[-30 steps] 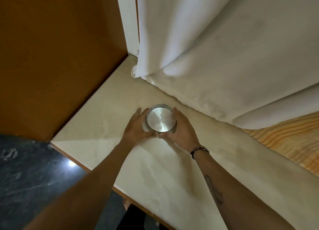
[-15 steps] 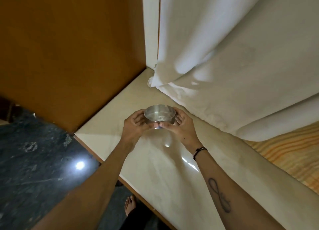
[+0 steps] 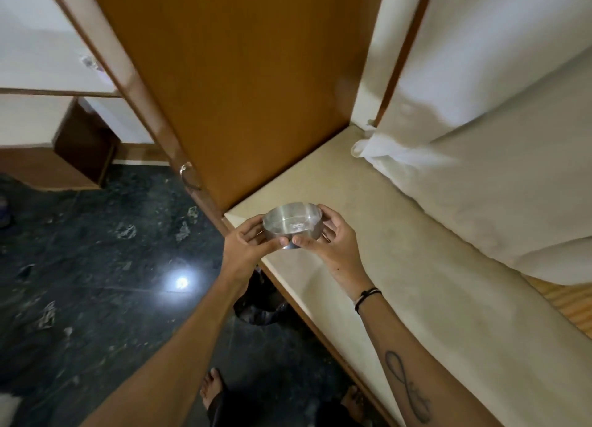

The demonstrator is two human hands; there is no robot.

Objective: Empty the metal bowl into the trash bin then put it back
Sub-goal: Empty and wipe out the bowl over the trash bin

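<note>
A small round metal bowl (image 3: 292, 223) is held in the air above the near-left corner of the cream table (image 3: 400, 285). My left hand (image 3: 245, 244) grips its left side and my right hand (image 3: 330, 244) cups its right side and underside. A few small pale bits lie on the bowl's floor. Below the table edge, partly hidden by my left forearm, a dark bin lined with a black bag (image 3: 262, 308) stands on the floor.
A brown wooden door (image 3: 243, 84) with a metal handle (image 3: 187, 175) stands to the left of the table. White curtain fabric (image 3: 480, 157) drapes over the table's far side. The dark stone floor (image 3: 80, 282) lies to the left, my bare feet (image 3: 213, 391) below.
Both hands lifted the bowl off the table and carried it toward the table's near-left corner. The view has swung left, showing the floor and the bin.
</note>
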